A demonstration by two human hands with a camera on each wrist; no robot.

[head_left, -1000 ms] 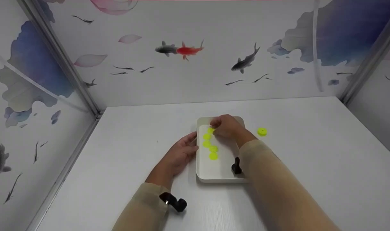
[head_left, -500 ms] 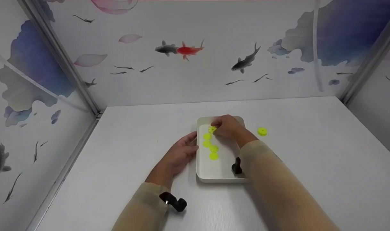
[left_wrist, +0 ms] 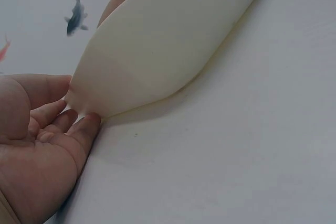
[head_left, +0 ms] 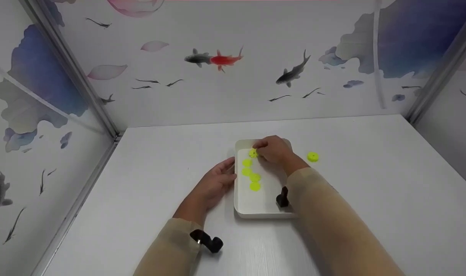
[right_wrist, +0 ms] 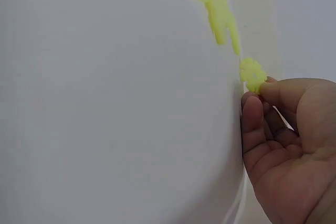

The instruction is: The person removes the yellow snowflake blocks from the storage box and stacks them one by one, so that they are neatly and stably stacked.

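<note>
A shallow white tray (head_left: 265,205) lies on the white table. Along its left side my left hand (head_left: 216,183) touches the outer wall (left_wrist: 152,45) with thumb and fingertips, fingers loosely extended. Over the tray's far end, my right hand (head_left: 274,150) pinches a yellow notched plastic disc (right_wrist: 253,74) between thumb and fingers, the disc standing on edge close to the tray floor. Nearer me, several more yellow discs (head_left: 255,186) form a bent row inside the tray. The right hand's other fingers are partly hidden in the head view.
Outside the tray, to its right, yellow discs (head_left: 312,156) lie in a small pile on the table (head_left: 371,184). A back wall (head_left: 248,99) printed with fish closes the far side. Black wrist-camera mounts (head_left: 208,240) sit at both sleeves.
The pinched disc has shifted slightly toward the tray's far end, leaving a gap to the row, and more of it shows beside the right fingers. The left hand has stayed in place.
</note>
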